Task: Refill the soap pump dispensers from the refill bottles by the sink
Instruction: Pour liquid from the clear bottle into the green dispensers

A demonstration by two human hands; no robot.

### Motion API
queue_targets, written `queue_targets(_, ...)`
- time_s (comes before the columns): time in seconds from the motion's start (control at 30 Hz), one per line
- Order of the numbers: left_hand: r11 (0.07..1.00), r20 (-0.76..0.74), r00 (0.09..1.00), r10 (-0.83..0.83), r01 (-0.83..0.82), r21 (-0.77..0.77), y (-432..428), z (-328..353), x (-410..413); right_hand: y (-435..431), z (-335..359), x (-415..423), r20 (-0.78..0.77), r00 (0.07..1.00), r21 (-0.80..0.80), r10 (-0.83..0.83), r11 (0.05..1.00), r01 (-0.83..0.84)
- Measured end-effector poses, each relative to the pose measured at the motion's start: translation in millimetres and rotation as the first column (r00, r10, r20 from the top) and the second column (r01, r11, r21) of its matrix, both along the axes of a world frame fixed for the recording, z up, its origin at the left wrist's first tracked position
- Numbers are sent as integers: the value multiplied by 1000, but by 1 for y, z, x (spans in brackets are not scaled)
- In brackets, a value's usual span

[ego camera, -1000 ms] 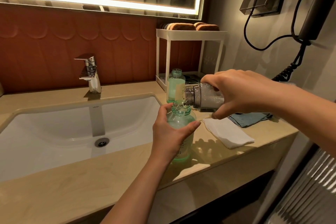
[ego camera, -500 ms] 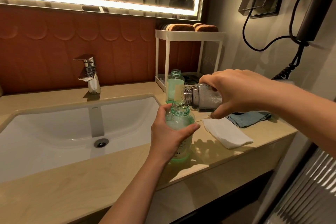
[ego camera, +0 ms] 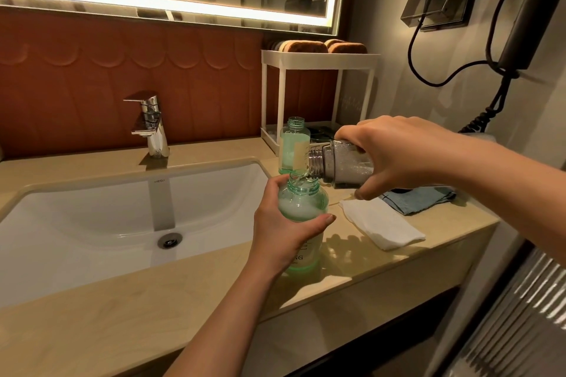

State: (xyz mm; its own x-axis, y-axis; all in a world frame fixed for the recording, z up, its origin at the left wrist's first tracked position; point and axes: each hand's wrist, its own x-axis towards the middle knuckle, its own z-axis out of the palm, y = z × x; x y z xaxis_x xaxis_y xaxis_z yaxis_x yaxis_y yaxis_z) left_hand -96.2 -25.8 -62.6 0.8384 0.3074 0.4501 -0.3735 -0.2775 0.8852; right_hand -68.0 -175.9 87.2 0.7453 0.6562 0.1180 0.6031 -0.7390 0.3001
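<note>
Not much has moved in the last second. Both hands sit where they were, and the thin stream keeps running. So the pour is still going on, and I think this bottle is not done yet.

The left hand is wrapped round the green bottle, thumb on one side and fingers on the other. It holds the bottle upright on the bench in the middle of the frame, just right of the sink. The pump top is off and the mouth is open. White foam shows near the shoulder, with pale green below — it looks nearly full.

The right hand grips the grey refill bottle from above. That bottle is tipped on its side, with its mouth just over the green bottle's mouth. Bubbly liquid clings inside it, and it looks part full.

Behind them stands a second green bottle, also open, with liquid most of the way up. A white cloth and a blue cloth lie on the bench to the right.
</note>
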Motion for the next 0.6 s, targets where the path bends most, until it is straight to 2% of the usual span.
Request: queue_targets(0.6, 999, -5, 1000, -3, 4, 44, 1, 0, -1, 1, 0, 1, 7, 1000, -3, 4, 1000, -4)
